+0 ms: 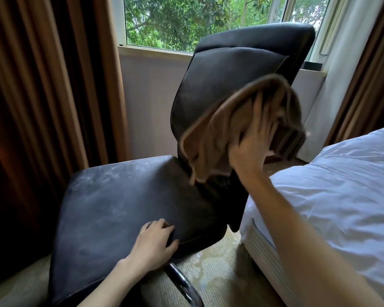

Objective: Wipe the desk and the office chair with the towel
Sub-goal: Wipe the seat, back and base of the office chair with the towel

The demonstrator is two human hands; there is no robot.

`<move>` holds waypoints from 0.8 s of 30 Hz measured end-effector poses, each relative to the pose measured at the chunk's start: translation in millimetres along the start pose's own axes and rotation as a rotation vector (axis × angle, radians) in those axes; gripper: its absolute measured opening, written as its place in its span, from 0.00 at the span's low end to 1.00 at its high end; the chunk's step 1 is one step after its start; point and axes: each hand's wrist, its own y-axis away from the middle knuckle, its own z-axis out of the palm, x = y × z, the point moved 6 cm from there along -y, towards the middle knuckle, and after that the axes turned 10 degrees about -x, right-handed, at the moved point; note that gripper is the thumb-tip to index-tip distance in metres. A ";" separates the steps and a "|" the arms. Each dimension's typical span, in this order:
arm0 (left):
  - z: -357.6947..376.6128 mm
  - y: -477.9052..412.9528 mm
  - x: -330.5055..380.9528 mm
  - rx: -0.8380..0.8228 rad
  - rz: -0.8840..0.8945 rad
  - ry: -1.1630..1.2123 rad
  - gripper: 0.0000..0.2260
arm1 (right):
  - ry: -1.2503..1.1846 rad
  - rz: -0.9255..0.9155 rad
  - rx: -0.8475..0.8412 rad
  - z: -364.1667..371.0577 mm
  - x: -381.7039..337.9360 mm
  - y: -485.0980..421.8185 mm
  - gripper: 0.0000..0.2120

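**— Where is the cloth?**

— The soft brown terry towel (217, 138) is under my right hand (251, 149). It sits against the right edge of the tall backrest (220, 80) of the black padded office chair, about halfway up. A loose tail hangs toward the seat's back right corner.

**— Are you gripping it?**

— It's more of a press. My fingers (262, 120) are spread and fairly straight over the bunched cloth. The blur hides my thumb.

**— And the other hand?**

— My left hand (153, 242) lies on the dusty seat (111, 207) near its front right edge, fingers loosely spread and holding nothing.

**— How will the towel handle?**

— I'd say it's light, limp and not slippery, and it folds wherever I push it. It's best taken by the thick bunched middle, because the edges flop. The chair probably swivels, so I brace it.
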 end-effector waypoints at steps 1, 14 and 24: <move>-1.4 -0.4 -0.1 0.004 0.001 0.008 0.18 | 0.064 -0.034 -0.001 0.7 -0.6 -18.7 0.34; -0.3 -7.8 -4.1 -0.053 0.062 -0.120 0.19 | 0.511 0.058 -0.219 91.1 50.8 119.9 0.30; 2.8 2.3 -3.4 -0.032 0.070 -0.054 0.27 | 0.462 0.024 -0.373 101.6 72.7 196.0 0.29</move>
